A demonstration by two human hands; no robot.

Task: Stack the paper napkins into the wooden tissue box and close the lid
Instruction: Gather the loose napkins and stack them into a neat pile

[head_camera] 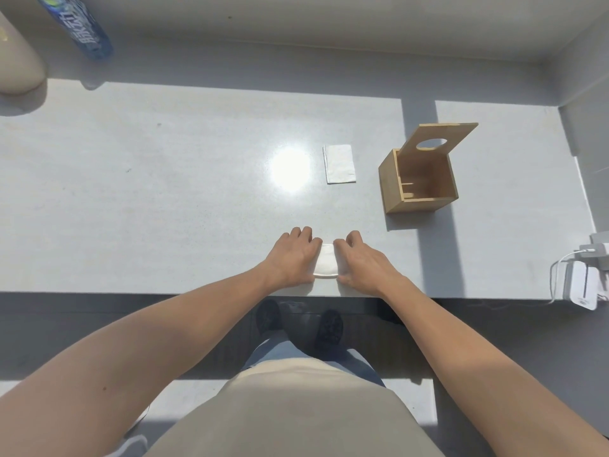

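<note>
A small stack of white paper napkins (325, 266) lies near the table's front edge. My left hand (291, 257) presses against its left side and my right hand (361, 262) against its right side, fingers curled on its edges. A second folded white napkin (340, 163) lies flat further back, apart from both hands. To its right stands the wooden tissue box (418, 184), empty inside, with its lid (438, 138) tilted up and back; the lid has an oval hole.
A blue-labelled bottle (79, 24) and a beige rounded object (16, 61) stand at the back left. White chargers with cables (583, 278) sit at the table's right front edge. A bright sun glare (290, 168) lies left of the far napkin.
</note>
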